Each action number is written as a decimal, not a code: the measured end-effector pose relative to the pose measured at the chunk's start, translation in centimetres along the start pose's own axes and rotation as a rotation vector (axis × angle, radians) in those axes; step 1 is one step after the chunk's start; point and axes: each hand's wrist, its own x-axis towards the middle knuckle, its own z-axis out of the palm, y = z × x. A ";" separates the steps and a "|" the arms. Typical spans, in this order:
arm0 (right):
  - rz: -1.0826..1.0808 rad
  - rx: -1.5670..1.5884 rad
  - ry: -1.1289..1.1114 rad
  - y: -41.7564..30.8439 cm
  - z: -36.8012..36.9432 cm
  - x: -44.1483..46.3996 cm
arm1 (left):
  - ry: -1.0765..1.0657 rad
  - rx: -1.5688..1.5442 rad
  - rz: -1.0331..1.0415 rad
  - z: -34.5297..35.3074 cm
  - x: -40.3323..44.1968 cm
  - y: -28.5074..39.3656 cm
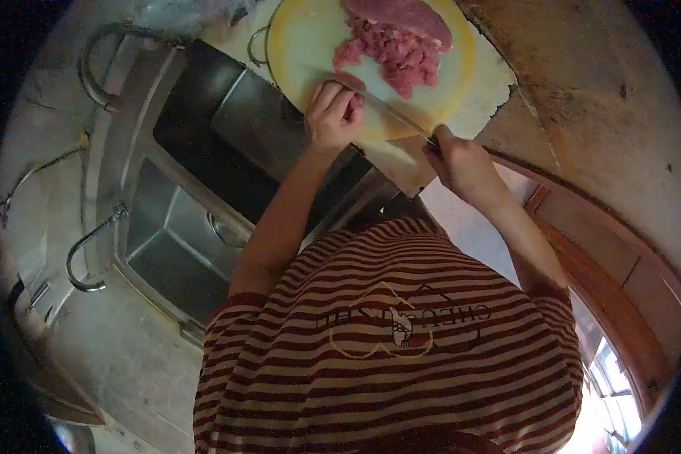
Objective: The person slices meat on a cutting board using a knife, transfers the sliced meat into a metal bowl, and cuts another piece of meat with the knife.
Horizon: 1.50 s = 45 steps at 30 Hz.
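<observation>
My right hand (461, 160) is wrapped around the dark handle of a knife (397, 113). Its blade slants up and left over the board, the far end reaching my left hand (333, 119). The fingers of that hand are curled against a small piece of raw meat (348, 79), mostly hidden by fingers and blade. Beyond the knife lies a pile of cut raw meat (401, 57), with a larger slab of meat (416, 19) behind it. All of it rests on a round cutting board (303, 38) with a yellow rim.
A metal ring handle (258, 47) sticks out from the board's left side. To the left is a double steel sink (178, 227) with curved taps (91, 68). The worn countertop (575, 68) continues right, above brown wooden cabinet edging (583, 204).
</observation>
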 end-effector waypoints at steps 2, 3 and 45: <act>0.058 -0.015 -0.018 0.6 0.6 -0.8 | -0.005 -0.005 -0.004 0.0 0.1 0.1; 0.037 -0.009 -0.005 0.9 0.8 -1.0 | -0.009 -0.010 -0.006 0.0 0.1 0.0; -0.294 0.062 0.145 -3.2 1.5 15.4 | -0.075 0.039 0.029 -0.6 -0.2 0.1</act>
